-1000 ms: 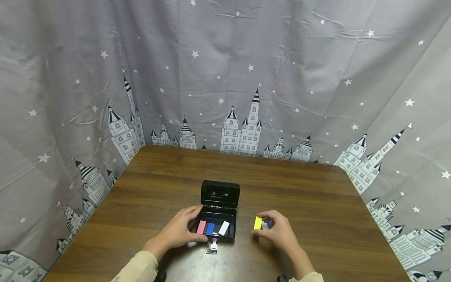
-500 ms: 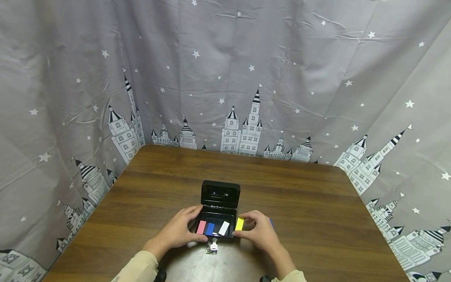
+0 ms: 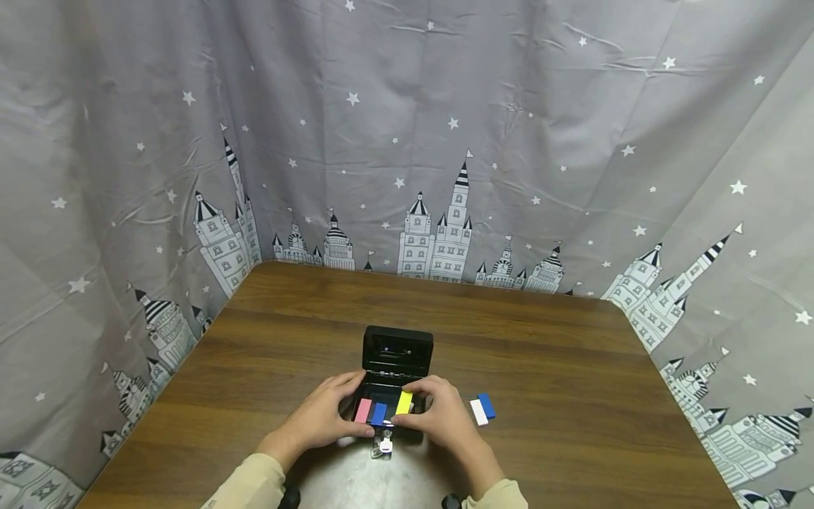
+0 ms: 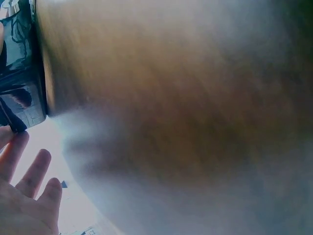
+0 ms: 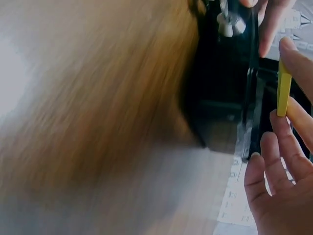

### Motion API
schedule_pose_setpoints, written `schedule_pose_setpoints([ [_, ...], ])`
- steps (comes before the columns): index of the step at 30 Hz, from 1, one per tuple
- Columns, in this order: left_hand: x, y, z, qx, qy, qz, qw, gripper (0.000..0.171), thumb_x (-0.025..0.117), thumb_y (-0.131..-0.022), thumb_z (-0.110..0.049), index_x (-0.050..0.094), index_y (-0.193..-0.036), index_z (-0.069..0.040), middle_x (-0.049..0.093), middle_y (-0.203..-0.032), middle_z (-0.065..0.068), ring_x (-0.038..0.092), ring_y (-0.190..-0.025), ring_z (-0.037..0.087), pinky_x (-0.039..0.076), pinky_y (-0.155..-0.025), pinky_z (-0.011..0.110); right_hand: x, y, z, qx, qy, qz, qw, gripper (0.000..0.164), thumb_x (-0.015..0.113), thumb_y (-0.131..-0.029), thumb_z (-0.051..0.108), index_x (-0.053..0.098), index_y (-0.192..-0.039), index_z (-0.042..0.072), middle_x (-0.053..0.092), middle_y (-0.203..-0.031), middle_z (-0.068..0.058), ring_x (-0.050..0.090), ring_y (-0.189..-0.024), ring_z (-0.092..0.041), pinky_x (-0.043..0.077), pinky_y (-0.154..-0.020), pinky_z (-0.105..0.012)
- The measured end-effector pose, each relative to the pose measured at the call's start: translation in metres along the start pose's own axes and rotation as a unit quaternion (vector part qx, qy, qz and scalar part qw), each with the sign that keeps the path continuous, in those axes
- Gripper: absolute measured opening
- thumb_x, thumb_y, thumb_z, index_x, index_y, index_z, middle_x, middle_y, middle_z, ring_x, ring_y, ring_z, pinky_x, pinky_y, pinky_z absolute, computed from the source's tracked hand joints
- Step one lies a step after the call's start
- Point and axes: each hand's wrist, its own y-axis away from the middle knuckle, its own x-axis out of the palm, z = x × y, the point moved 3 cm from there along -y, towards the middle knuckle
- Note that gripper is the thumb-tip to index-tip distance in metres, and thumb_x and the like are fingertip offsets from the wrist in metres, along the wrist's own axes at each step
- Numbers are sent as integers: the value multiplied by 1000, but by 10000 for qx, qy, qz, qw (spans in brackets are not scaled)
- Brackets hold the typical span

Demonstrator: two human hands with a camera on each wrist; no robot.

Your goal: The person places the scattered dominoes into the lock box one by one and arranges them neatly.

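With our right hand (image 3: pixel 439 413) we pinch the yellow block (image 3: pixel 404 402) by its two short ends, over the open black box (image 3: pixel 396 382) near that box's right edge; our left hand (image 3: pixel 326 411) grips the box's left side, well short of the desk's (image 3: pixel 572 367) far edge. We judge the block light, stiff, hardly fragile and perhaps slightly slick, so an end-to-end hold should suit it.

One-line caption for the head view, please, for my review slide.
Left hand holds the open black box containing a pink block and a blue block; right hand pinches a yellow block.
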Motion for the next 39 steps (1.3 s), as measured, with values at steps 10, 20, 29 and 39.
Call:
schedule_pose_setpoints([
  [10,0,0,-1,84,-21,-13,10000,105,87,-69,-59,48,-149,-5,48,-151,12,41,-138,38,33,-110,60,11,-4,9,-24,557,149,9983,62,92,-70,42,73,-119,10,65,-119,-3,50,-109,-22,49,-97,-47],
  [20,-1,0,-2,31,-37,-11,10000,104,88,-69,-57,48,-150,-5,47,-152,12,39,-139,38,32,-111,60,-8,10,-8,-209,270,-367,9987,62,95,-67,36,73,-119,12,64,-118,0,56,-111,-25,51,-93,-47],
  [29,-2,2,-3,15,1,-19,10000,104,88,-68,-56,48,-149,-5,47,-152,13,39,-139,39,32,-112,60,-31,30,-38,-251,79,-633,9976,63,98,-61,25,73,-117,9,65,-113,3,60,-105,-26,52,-88,-47],
  [39,-1,2,-1,81,2,-56,10000,105,88,-68,-57,48,-150,-5,47,-152,13,40,-139,39,32,-112,59,-66,43,-68,395,159,-507,9978,66,97,-58,17,72,-119,12,63,-121,-1,56,-115,-33,49,-95,-54],
])
